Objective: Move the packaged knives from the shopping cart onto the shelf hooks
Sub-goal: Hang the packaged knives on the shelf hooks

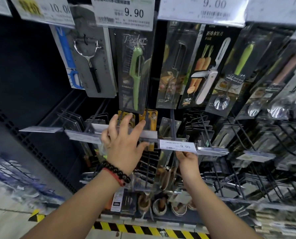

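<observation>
1. The left hand (122, 142) reaches over the middle hook row of the shelf; its fingers (126, 120) are spread and straight, touching the yellow packages (151, 121) hanging behind the price rail (143, 135).
2. The right hand (186, 156) is lower and pinches the bottom edge of the 9.90 price tag (177, 146), apparently lifting it.
3. A packaged knife (167, 167) hangs just left of the right hand, below that tag, its long axis vertical, serrated blade up, in a clear pack with brownish handle.
4. The right hand is nearer to it.
</observation>
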Available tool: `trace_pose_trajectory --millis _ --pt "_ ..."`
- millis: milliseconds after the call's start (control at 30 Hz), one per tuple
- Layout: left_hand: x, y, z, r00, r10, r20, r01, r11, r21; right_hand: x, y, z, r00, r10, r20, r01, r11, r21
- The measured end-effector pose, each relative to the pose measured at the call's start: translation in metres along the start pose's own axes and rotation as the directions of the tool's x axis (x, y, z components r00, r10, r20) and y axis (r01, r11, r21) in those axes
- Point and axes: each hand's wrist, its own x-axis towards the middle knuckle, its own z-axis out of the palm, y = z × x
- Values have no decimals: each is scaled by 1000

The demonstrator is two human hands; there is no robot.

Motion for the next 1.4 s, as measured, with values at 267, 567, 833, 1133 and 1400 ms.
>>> trace_pose_trajectory --millis 267,567,833,1133,1400 --pt "1 -2 1 1000 -3 -18 3 1000 -10 -4 1 -1 995 -95 27 94 995 43" --pt "-1 -2 3 999 -6 -40 6 1000 -16 -7 4 -2 993 -113 24 113 994 9" --pt "-1 -2 6 998 -7 -56 6 1000 -13 -12 18 -4 994 -105 -9 105 993 -47" --pt "-1 -2 6 997 -4 -74 2 1000 -20 -13 5 6 983 -175 -49 176 984 26" --pt "-2 -1 7 996 -5 -88 6 1000 13 -13 4 7 986 -143 -82 145 989 27"
